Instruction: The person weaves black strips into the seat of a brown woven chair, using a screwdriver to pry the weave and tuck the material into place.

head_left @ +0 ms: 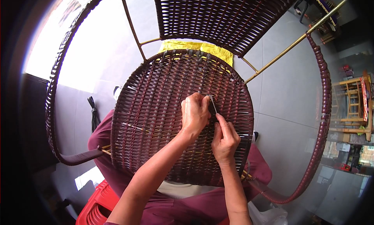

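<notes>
A dark brown woven wicker chair lies across my lap, its rounded seat [156, 104] facing up. Over the right half of the seat, my left hand [196, 111] is closed, thumb and fingers pinched at the weave. Just to its right and a little nearer, my right hand [226, 139] is also closed, with the index finger and thumb together. A short narrow strip [214, 104], shiny where light catches it, runs between the two hands. Its lower end meets my right fingertips and its upper end is beside my left thumb. The fingers partly hide the weave beneath.
The woven backrest [218, 18] extends away; curved armrests [325, 108] loop out at both sides. Bare metal tubing [288, 55] juts to the upper right. Yellow sheeting [218, 50] lies beyond the seat. A bundle of dark strands [93, 112], a red plastic stool [99, 201] and wooden frames [350, 104] stand around.
</notes>
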The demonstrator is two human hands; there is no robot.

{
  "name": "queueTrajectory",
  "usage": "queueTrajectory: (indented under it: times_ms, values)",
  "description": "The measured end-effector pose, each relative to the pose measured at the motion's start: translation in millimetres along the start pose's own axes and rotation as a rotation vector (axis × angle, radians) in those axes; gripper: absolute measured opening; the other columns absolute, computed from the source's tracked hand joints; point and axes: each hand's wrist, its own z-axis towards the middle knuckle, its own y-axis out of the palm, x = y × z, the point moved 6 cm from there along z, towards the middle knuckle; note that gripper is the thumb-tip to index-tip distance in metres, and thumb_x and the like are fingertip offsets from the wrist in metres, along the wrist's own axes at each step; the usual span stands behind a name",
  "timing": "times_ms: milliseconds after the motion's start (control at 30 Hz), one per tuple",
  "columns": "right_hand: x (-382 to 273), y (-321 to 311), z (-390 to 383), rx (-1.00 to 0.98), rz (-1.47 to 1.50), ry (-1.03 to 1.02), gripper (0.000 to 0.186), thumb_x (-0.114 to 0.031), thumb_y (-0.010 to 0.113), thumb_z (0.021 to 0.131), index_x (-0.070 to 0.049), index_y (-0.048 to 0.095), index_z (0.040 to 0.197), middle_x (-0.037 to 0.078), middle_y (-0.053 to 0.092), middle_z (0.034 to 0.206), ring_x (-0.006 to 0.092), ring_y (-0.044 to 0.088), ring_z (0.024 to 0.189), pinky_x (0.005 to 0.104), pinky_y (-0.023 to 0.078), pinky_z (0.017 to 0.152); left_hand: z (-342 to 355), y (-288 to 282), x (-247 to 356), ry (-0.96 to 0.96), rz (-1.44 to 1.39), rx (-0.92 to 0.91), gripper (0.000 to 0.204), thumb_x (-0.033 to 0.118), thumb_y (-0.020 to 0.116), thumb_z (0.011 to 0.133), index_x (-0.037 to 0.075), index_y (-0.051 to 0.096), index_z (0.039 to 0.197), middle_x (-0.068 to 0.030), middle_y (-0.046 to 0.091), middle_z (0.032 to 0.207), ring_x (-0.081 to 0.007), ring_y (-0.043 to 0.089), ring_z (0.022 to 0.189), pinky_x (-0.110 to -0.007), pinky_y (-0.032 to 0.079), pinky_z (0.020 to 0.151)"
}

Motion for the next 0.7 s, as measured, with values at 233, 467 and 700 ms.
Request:
queueTrajectory:
  times_ms: [233,467,700]
  values:
    - [1.0,-0.7,-0.1,0.017,-0.006,-0.009,0.033,0.005,0.060,0.080,-0.003,0.062,0.111,0.011,0.057,0.072,0.0252,0.060,0.057,0.0349,0.048,0.050,-4.5,-3.2,5.0,-0.039,-0.080,-0.089,0.026,0.016,0.055,0.091,-0.007,0.059,0.080,-0.0098,0.060,0.056,-0.0122,0.056,0.043,-0.024,0.046,0.039]
    - [-0.2,-1.6,1.5,-0.017,0.012,0.044,0.026,0.008,0.057,0.082,0.002,0.063,0.107,0.015,0.064,0.082,0.0264,0.065,0.068,0.0331,0.051,0.057,-9.5,-8.0,1.4,-0.094,-0.134,-0.115,0.022,0.010,0.054,0.089,-0.009,0.058,0.081,-0.0129,0.063,0.060,-0.0156,0.062,0.048,-0.026,0.052,0.042]
    - [-1.9,-1.1,0.1,-0.007,0.002,0.031,0.026,0.009,0.057,0.082,0.003,0.063,0.106,0.014,0.063,0.079,0.0259,0.064,0.064,0.0333,0.050,0.056,-10.9,-3.3,-0.8,-0.039,-0.145,-0.031,0.023,0.012,0.054,0.090,-0.005,0.057,0.076,-0.0109,0.061,0.057,-0.0127,0.058,0.044,-0.023,0.048,0.039]
